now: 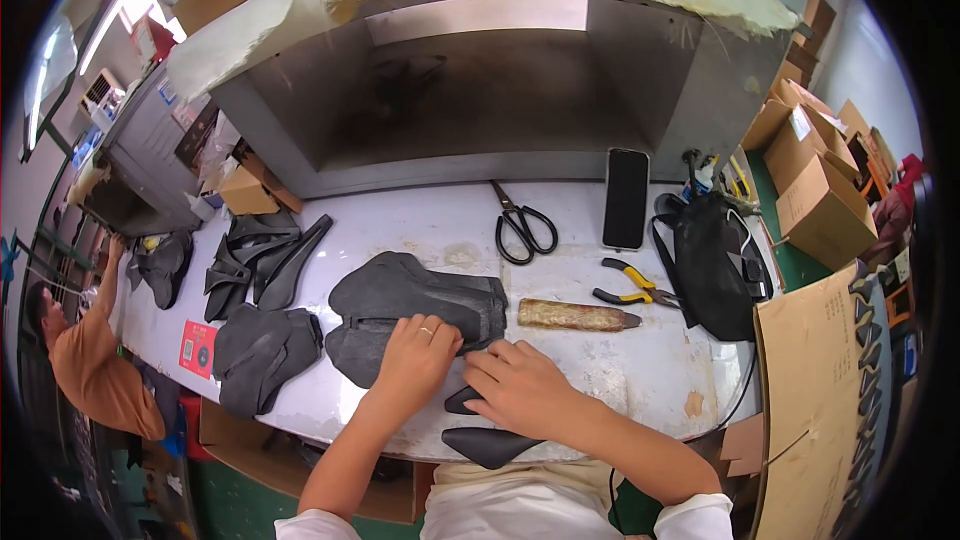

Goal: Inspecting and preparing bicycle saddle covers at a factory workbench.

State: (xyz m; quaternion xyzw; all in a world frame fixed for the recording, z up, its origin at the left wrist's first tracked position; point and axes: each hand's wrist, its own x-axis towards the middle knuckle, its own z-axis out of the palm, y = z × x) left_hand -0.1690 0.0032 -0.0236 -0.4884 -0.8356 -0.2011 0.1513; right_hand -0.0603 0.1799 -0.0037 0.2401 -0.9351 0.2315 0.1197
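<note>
My left hand (420,352) is closed, with a ring on one finger, over the near right part of a stack of dark grey, shoe-shaped pieces (415,290). Close beside it, my right hand (522,382) has its fingers bent inward and its thumb tucked near them. What either set of fingertips pinches is hidden. A black pointed piece (461,400) shows partly from under my right hand. Nearer the table's edge lies another black pointed piece (490,446). Right of the stack rests a worn brown flat bar (572,315) with a dark tip.
Beyond my hands lie black-handled scissors (522,230), a phone (626,198), yellow-and-black pliers (636,284) and a black bag (715,265). More dark pieces (265,355) lie left. A large grey metal box (480,165) spans the back. Another person (105,375) stands far left.
</note>
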